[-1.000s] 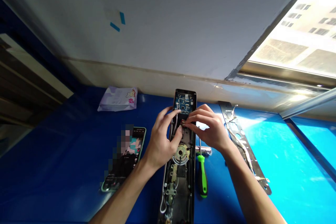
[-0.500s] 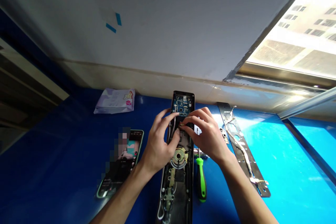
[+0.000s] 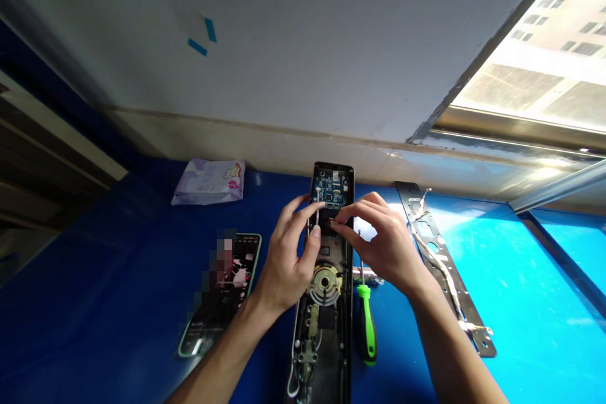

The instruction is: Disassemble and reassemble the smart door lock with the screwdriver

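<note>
A long black lock housing (image 3: 326,322) lies open on the blue table, with a blue circuit board (image 3: 329,189) at its far end and a round metal mechanism (image 3: 325,282) midway. My left hand (image 3: 291,252) rests over the housing's left side, thumb and forefinger apart; a white wire (image 3: 317,217) runs between them. Over the cavity below the board, my right hand (image 3: 379,240) pinches a small brownish part (image 3: 332,221) between thumb and forefinger. Its exact kind is too small to make out. A green-and-black screwdriver (image 3: 366,328) lies just right of the housing.
To the left lies a phone (image 3: 227,303) with its screen lit. A purple-white packet (image 3: 208,182) is near the wall (image 3: 284,76). On the right lies a black metal plate (image 3: 447,271) with a taped cable. Small hardware sits partly hidden behind my right hand.
My left thumb has drawn back from the small part, which stays pinched in my right hand and sits slightly further right. The whole view has shifted a little.
</note>
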`<act>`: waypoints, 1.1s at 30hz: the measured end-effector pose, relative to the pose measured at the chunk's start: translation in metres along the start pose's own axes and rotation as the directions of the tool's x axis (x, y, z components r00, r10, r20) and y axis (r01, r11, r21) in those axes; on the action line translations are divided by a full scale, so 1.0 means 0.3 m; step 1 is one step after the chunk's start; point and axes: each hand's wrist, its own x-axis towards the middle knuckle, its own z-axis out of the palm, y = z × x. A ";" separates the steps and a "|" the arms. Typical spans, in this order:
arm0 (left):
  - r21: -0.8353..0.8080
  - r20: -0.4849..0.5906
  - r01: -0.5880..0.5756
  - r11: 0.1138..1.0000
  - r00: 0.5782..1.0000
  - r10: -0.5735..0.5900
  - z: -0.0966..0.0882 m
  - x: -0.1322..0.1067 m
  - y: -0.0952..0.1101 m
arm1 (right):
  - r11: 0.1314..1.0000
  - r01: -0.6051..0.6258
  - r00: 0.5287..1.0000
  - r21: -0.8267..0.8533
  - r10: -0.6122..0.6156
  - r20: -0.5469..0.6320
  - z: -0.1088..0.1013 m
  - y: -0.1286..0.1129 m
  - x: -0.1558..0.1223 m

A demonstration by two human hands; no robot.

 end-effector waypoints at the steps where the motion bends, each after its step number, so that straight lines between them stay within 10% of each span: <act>1: -0.001 0.000 0.003 1.000 1.000 -0.003 0.000 0.000 0.000 | 1.000 0.013 1.000 0.007 -0.013 0.008 0.000 0.004 0.003; 33: 0.026 -0.017 -0.025 0.999 1.000 0.025 0.001 0.000 -0.009 | 0.999 -0.026 0.996 0.044 0.030 -0.082 0.066 0.024 -0.027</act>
